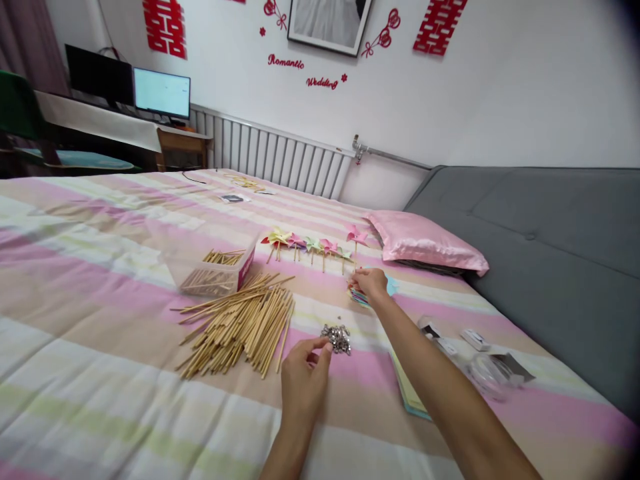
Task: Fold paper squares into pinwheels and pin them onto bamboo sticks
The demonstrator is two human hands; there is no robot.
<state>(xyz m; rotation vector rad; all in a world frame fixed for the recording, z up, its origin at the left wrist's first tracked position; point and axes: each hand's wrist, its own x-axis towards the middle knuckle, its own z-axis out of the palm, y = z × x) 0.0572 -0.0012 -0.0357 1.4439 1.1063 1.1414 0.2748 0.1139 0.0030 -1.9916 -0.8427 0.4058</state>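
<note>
On the striped bedspread (pixel 100 280), keep your left hand (pixel 303 380) pinching lightly at the metal pins (pixel 337 338) by its fingertips while your right hand (pixel 370 283) grips the coloured paper (pixel 361 297).

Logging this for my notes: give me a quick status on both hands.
Left hand pinching at the metal pin pile. Right hand on the colored paper stack. Wooden sticks lie left, clear of both.

Bright, even light; corners vignetted, warped.
</note>
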